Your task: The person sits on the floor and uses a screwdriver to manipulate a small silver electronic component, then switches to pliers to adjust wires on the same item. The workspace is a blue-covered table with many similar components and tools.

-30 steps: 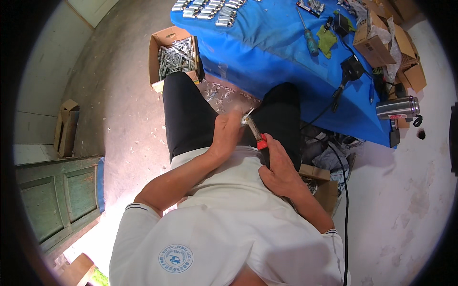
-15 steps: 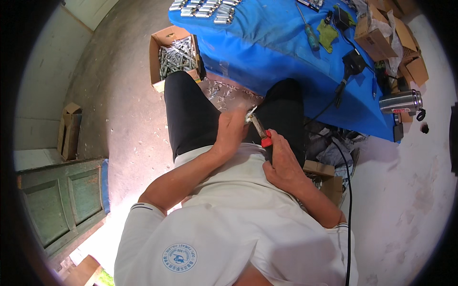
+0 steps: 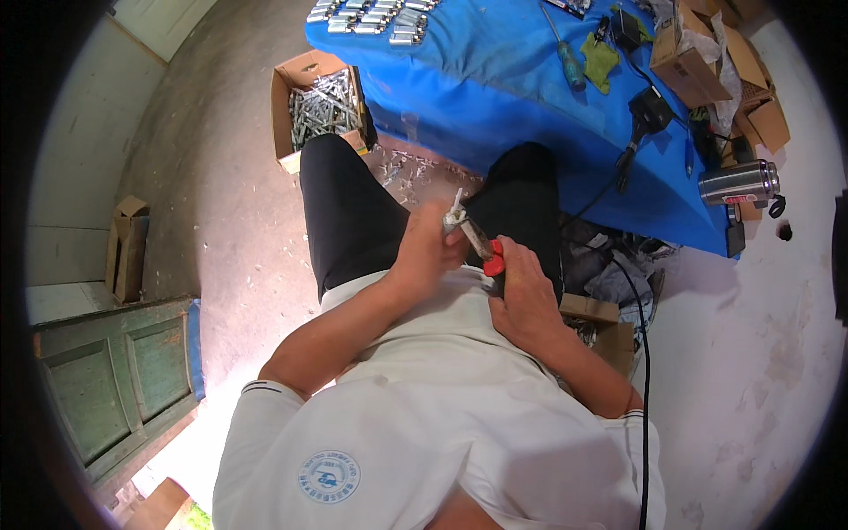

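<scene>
1. Okay, eyes on the middle of the view, just off centre toward one o'clock: there sits a small pale piece [image 3: 454, 217], above the dark trousers [image 3: 343, 212].
2. What a fiddly little thing! Whitish-grey, a stubby body with a thin white prong poking up toward twelve o'clock, and some darker, rougher patches near its middle; the lower part is hidden by fingers.
3. Left hand [image 3: 422, 240] has it pinched, fingers curled in, slightly blurred, the piece sticking out at the hand's two o'clock.
4. Right hand [image 3: 527, 291], over toward four o'clock, is wrapped firmly round a hand tool [image 3: 478, 241] with a red collar, its worn, brownish-grey metal shaft slanting up toward eleven o'clock.
5. And the tool's tip is right up at the piece; whether they actually touch, I can't tell.
6. Out at eleven o'clock, a cardboard box [image 3: 282, 110] brims with thin metal parts [image 3: 323, 108].
7. Up at twelve, silvery cylinders [image 3: 375, 18] line the blue tablecloth [image 3: 495, 97]; a green-handled screwdriver [image 3: 571, 69] lies at one, a steel flask [image 3: 735, 184] between two and three.
</scene>
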Demonstrator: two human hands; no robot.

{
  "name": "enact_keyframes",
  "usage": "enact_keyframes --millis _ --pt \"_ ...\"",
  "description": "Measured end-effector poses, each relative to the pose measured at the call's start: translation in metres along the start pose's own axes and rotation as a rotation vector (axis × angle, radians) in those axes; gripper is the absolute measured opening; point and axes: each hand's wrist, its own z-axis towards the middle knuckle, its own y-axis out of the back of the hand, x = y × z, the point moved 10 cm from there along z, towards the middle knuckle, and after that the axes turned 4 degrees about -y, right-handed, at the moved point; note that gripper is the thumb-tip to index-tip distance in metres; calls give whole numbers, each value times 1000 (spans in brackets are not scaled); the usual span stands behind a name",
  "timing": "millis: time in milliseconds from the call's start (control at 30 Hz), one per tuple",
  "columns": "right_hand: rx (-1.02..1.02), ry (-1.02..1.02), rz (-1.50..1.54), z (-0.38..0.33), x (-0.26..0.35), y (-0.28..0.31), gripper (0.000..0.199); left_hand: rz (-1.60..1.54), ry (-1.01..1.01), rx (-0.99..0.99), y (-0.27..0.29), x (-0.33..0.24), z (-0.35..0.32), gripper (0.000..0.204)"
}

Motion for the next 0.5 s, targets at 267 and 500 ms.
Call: enact_keyframes --millis 267,500 --pt "53 -70 208 -15 -1 2 70 197 -126 -110 8 -6 -2 43" --pt "-60 -29 105 -15 6 9 69 387 -339 -150 14 -23 -4 47"
